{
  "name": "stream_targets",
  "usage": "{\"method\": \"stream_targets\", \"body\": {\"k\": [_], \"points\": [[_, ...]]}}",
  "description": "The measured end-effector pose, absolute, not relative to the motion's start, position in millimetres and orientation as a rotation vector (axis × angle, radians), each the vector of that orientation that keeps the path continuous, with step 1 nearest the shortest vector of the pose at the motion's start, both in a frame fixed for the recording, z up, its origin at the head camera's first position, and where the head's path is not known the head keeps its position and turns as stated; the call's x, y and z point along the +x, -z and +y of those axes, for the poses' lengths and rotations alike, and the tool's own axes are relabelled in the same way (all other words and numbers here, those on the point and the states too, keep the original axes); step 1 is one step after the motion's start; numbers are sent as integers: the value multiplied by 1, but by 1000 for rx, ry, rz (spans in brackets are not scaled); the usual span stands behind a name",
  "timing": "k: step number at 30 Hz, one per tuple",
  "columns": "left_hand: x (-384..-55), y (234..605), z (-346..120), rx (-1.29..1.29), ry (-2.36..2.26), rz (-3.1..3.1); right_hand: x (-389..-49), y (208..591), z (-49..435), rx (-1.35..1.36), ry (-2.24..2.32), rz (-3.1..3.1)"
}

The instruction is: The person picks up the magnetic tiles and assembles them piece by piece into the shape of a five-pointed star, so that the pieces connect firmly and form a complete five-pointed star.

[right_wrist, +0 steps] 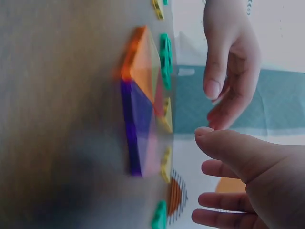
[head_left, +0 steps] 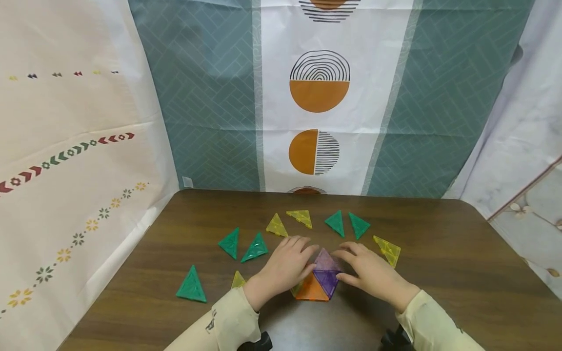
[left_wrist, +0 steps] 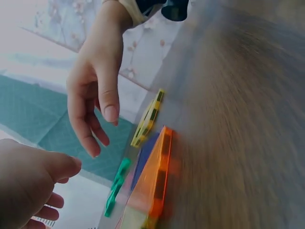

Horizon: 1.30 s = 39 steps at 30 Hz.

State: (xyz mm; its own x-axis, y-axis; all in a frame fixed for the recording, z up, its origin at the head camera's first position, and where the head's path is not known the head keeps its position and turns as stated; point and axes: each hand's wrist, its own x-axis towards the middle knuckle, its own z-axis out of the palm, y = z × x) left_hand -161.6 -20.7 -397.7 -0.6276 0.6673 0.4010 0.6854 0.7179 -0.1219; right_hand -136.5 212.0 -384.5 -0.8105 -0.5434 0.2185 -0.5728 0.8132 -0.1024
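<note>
A cluster of translucent triangular tiles lies on the table between both hands. In it are an orange triangle (head_left: 312, 289), a purple triangle (head_left: 327, 281) and a lilac-pink triangle (head_left: 325, 262), edge to edge. A yellow triangle at the cluster's left is mostly hidden by my left hand (head_left: 286, 263), whose relaxed fingers hover at that side. My right hand (head_left: 372, 274) is at the right, thumb close to the purple tile in the head view. Both wrist views show the fingers loosely bent and holding nothing, raised off the tiles.
Around the cluster lie loose triangles: several green ones, such as a large green tile (head_left: 191, 286) at left, and several yellow ones, including a yellow tile (head_left: 388, 250) beyond my right hand. The brown wooden table (head_left: 461, 273) ends at a hanging patterned cloth (head_left: 210, 97).
</note>
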Motion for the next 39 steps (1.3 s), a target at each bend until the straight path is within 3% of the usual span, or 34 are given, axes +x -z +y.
{"method": "stream_targets", "body": {"k": [16, 29, 39], "points": [[-178, 402, 30, -1016, 166, -2502, -151, 352, 260, 721, -211, -2865], [-177, 411, 75, -1021, 218, -2609, -169, 361, 297, 652, -355, -2980], [-175, 413, 108, -852, 261, -2737, -178, 374, 318, 595, -395, -3029]]}}
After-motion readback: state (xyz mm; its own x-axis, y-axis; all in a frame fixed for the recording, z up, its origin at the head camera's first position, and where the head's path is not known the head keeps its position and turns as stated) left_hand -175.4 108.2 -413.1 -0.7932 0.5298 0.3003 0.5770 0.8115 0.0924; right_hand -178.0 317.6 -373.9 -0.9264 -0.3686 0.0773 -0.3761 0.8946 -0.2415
